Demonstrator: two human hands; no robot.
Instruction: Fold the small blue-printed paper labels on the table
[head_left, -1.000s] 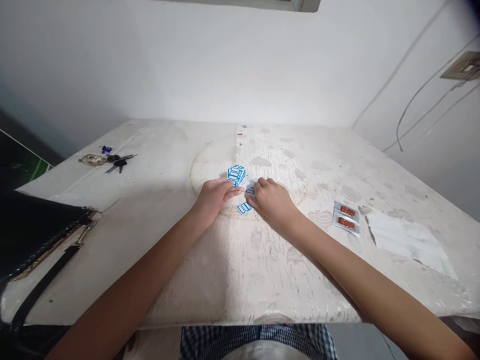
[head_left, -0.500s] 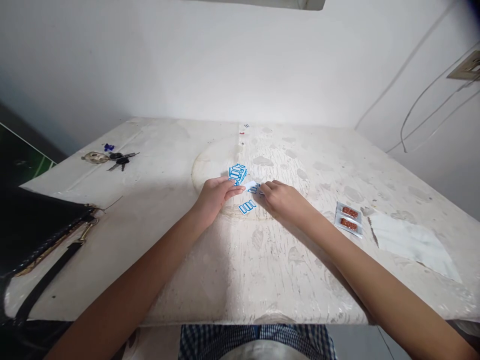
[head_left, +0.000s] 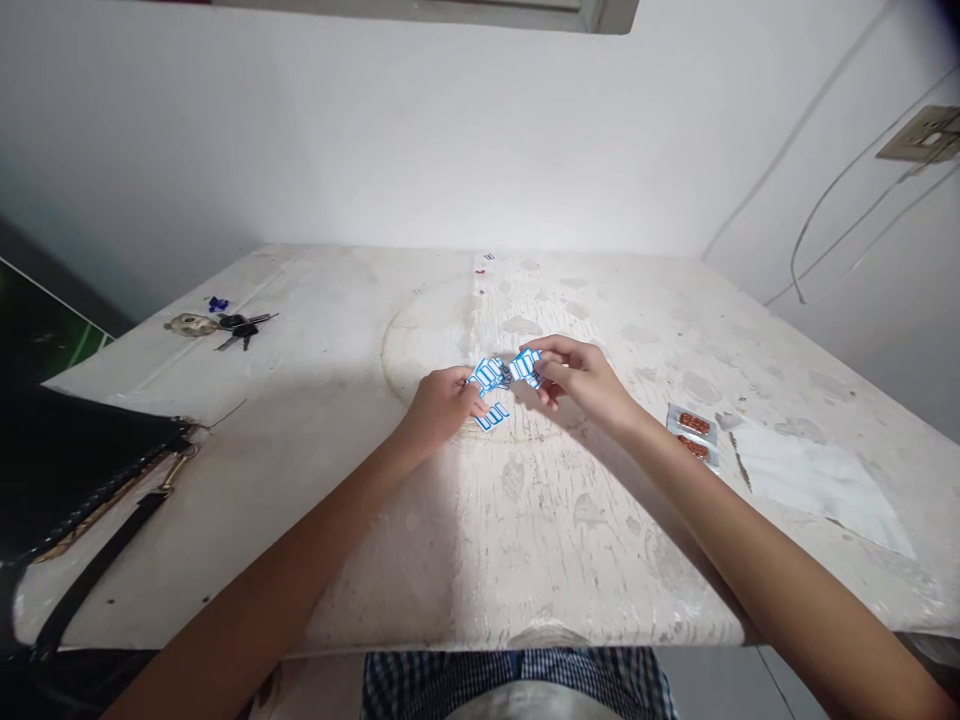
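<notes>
Small white cards with blue printed outlines lie between my hands at the middle of the table. My left hand [head_left: 444, 405] is closed on a fanned bunch of cards [head_left: 487, 374], gripped at their left side. Held between thumb and fingers of my right hand [head_left: 576, 375] are a few more cards [head_left: 526, 365], just right of that bunch. One further card [head_left: 492, 416] lies flat on the table beneath, partly covered by my left fingers. What is printed on the cards is too small to read.
On the pale table [head_left: 405, 560] are keys [head_left: 244, 325] and a blue scrap [head_left: 217, 304] at left. A black bag [head_left: 82, 460] with a strap covers the left edge. At right lie a blister pack [head_left: 694, 425] and a white cloth [head_left: 817, 485].
My right hand has lifted off the tabletop and turned, now with cards in its fingers. My left hand has shifted slightly right and down with its bunch. The view has tilted up slightly.
</notes>
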